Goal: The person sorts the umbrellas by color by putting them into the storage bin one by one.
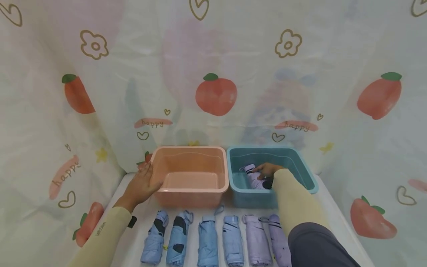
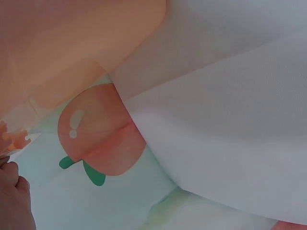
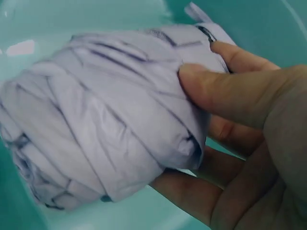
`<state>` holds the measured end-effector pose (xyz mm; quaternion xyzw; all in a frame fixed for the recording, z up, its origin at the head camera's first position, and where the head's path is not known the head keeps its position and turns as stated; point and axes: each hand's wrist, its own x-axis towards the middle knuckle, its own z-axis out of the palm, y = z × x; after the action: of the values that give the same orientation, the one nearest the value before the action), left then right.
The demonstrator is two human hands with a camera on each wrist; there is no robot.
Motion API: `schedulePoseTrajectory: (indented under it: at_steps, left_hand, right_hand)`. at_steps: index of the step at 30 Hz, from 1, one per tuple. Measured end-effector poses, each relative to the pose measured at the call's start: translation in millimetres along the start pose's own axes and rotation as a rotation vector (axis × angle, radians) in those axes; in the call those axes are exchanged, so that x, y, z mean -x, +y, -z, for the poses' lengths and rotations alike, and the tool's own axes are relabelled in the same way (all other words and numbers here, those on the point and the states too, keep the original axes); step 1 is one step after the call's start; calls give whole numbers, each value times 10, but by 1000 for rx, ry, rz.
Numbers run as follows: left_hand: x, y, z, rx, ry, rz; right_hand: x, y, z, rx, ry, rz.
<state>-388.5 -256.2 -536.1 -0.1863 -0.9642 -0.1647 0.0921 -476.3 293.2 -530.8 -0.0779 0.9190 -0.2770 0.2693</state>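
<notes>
Lilac folded umbrella [image 1: 252, 176] inside teal bin [image 1: 308, 177], long axis approx 11-to-5, at 12 from right hand [image 1: 267, 170], thumb and fingers curled round it. Left hand [image 1: 141, 185] flat, fingers relaxed, on pink bin [image 1: 190, 193] wall, well apart at 9.

Pink tub [image 2: 62, 43] above peach-print cloth [image 2: 98, 139]

a white table [image 1: 337, 218] carries two tubs at twelve o'clock: a pink tub [image 1: 190, 174] on the left touching a teal tub [image 1: 301, 167] on the right. at six o'clock lies a row of six folded umbrellas [image 1: 213, 241], four blue, two lilac.
</notes>
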Motion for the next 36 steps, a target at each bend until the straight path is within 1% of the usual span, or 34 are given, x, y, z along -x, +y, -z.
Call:
schedulePoseTrajectory:
  at_steps: [1,2,6,8,11,13,15,18,22,24,26,27,28,30,32,36]
  left_hand:
    - [11,-1,2,2,-1,4]
    - [22,-4,6,-1,-2,6]
    - [58,-21,33,-18,4,16]
    - [65,-27,42,-18,10,8]
    - [64,-25,23,-4,4,-7]
    - [72,-15,17,-4,4,-15]
    - [82,-10,15,-8,9,-12]
    - [96,-8,33,-25,20,-6]
    - [86,5,37,-30,12,-1]
    - [71,13,36,-30,10,2]
    - [57,17,34,-25,12,5]
    - [51,17,30,-23,15,6]
    - [46,16,25,-22,18,8]
    - [39,12,14,-20,22,14]
    - [31,5,-3,-15,22,19]
    - [13,9,-28,-11,21,19]
  right_hand:
    - [-8,1,-52,-40,-6,-21]
    - [-18,-5,-97,-50,-10,-27]
    - [-101,-39,-198,-36,-18,-50]
    - [-161,-42,-235,6,-10,-47]
    - [-210,-30,-302,-38,0,-86]
    - [-220,-35,-344,-67,1,-89]
    - [-210,-61,-364,-82,-17,-71]
    - [-162,-181,-337,-66,-76,-47]
    - [-146,-330,-285,-112,-181,-85]
    - [-192,-378,-282,-147,-227,-102]
    - [-241,-430,-292,-210,-267,-132]
    - [-269,-453,-301,-220,-283,-138]
    - [-297,-470,-312,-253,-283,-162]
    - [-350,-501,-339,-287,-296,-179]
    - [-394,-520,-373,-340,-288,-217]
    - [-442,-543,-427,-361,-274,-254]
